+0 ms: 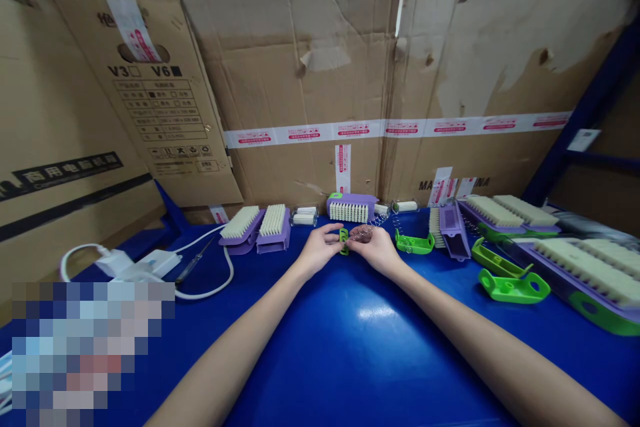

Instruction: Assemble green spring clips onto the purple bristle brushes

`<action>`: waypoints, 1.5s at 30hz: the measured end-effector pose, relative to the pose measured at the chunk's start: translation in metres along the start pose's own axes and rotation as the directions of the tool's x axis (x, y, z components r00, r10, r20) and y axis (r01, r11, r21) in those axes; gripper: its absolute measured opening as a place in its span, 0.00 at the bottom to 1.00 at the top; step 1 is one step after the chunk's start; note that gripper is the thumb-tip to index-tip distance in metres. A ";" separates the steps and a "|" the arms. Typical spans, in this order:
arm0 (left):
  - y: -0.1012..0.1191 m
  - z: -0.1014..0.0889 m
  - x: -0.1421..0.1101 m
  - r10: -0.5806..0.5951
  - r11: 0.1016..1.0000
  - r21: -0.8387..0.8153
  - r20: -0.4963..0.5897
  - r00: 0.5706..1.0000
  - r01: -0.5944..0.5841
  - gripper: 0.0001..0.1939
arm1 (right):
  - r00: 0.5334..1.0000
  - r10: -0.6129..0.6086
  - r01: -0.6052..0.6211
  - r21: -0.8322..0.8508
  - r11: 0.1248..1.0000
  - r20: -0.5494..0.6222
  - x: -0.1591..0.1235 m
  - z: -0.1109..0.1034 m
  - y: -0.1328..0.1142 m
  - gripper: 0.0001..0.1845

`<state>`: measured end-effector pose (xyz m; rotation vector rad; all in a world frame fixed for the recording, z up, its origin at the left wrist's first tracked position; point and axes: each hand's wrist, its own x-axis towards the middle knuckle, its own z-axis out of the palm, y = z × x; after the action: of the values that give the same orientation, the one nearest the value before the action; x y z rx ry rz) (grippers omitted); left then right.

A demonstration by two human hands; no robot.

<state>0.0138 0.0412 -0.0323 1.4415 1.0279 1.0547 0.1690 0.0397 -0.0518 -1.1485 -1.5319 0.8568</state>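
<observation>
My left hand [320, 250] pinches a small green plastic piece [344, 241] between thumb and fingers, above the blue table. Opposite it, my right hand [376, 248] is closed with its fingertips at the piece's right side. A thin metal coil spring [379, 221] runs out of the right hand's fingers toward the upper right. Just behind the hands, a purple brush [353, 207] with cream bristles lies against the cardboard. To the right of my right hand sits a bright green curved cover [415, 242] with a spring standing at its left end.
Two purple brushes [273, 230] lie at left, near a screwdriver [194, 261] and a white power strip [150, 265]. More green covers [514, 287] and several brushes [590, 267] crowd the right side. Cardboard [310, 80] walls the back of the blue table [340, 360].
</observation>
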 end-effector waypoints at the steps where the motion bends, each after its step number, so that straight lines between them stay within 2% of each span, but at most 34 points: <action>1: 0.000 0.000 0.000 0.003 1.000 -0.002 0.001 1.000 -0.003 0.25 | 1.000 -0.002 0.002 0.002 1.000 0.000 0.000 0.000 0.000 0.11; 10: -0.001 0.000 0.000 0.002 1.000 -0.031 0.011 1.000 -0.002 0.26 | 1.000 -0.010 0.010 -0.013 1.000 0.006 0.000 -0.001 0.000 0.11; 17: 0.002 0.006 -0.002 -0.027 0.999 -0.032 -0.090 0.996 0.024 0.23 | 0.996 -0.087 0.090 -0.108 0.990 0.028 -0.002 -0.002 0.000 0.09; 23: 0.000 0.008 -0.002 -0.013 0.999 -0.049 -0.116 0.993 0.007 0.22 | 0.990 -0.132 0.137 -0.158 0.978 0.039 -0.002 -0.002 0.001 0.07; 32: -0.006 0.004 0.001 0.034 0.999 0.021 -0.125 0.992 -0.031 0.18 | 0.995 -0.097 0.101 -0.121 0.988 0.041 -0.003 -0.002 -0.002 0.07; 41: -0.005 0.006 0.000 0.052 0.999 0.017 -0.047 0.998 -0.052 0.24 | 0.997 -0.074 0.072 -0.156 0.985 -0.008 -0.002 0.000 -0.002 0.05; 45: -0.003 0.009 -0.003 0.045 0.999 0.030 -0.095 0.994 -0.042 0.23 | 0.998 -0.062 0.059 -0.145 0.988 -0.018 -0.001 0.001 -0.002 0.06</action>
<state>0.0221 0.0367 -0.0359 1.4529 1.0877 1.1548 0.1678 0.0379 -0.0507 -1.2048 -1.6228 0.6995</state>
